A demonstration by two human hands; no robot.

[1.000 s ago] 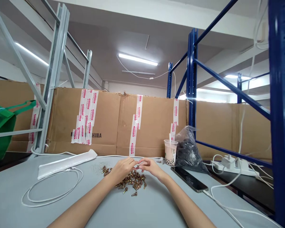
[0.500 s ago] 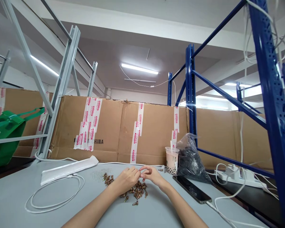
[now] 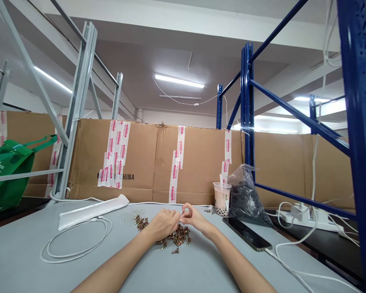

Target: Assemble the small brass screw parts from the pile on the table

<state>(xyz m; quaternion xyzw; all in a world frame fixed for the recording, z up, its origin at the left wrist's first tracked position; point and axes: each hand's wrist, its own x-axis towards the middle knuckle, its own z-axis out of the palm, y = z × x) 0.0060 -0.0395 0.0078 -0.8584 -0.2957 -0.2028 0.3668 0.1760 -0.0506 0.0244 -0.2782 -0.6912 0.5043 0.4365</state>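
Over a pile of brass-coloured screws [image 3: 179, 236] on the grey table [image 3: 146, 272], my two hands meet at the fingertips. My left hand [image 3: 164, 224] is closed, its back toward me, and hides part of the pile. My right hand [image 3: 193, 216] pinches thumb and index finger together against the left fingers. Whatever lies between the fingertips is too small to make out. More screws [image 3: 141, 222] lie beyond my left wrist, beside a scatter of small clear pieces [image 3: 132, 216]. One loose screw [image 3: 175, 251] sits nearest me.
A bubble tea cup [image 3: 222, 199], a clear bag of dark things [image 3: 247, 199] and a phone [image 3: 247, 234] stand or lie at right. On the left are a white packet [image 3: 91, 211] and a coiled white cable [image 3: 76, 254]. A cardboard wall [image 3: 201, 167] closes the back.
The camera view has shifted slightly. My right fingers have changed from lying along the left fingers to a raised, curled pinch. Both hands stay together above the screws.
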